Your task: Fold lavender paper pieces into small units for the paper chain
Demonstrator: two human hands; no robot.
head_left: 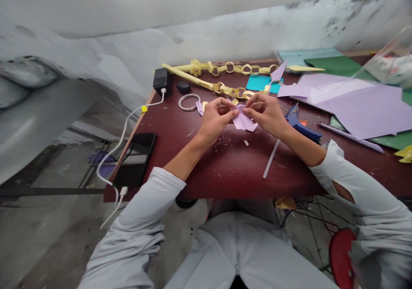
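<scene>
Both my hands meet over the middle of the dark red table. My left hand pinches the left side of a small lilac paper piece. My right hand pinches its right upper edge with fingers curled. The paper rests just above the tabletop between the two hands. A small lilac scrap lies just left of my left hand. A yellow paper chain lies right behind my fingers.
A black phone on a white cable lies at the table's left edge, near a black charger. A white ring, blue glue gun, white strip, large lilac sheets, green paper and a red stool surround me.
</scene>
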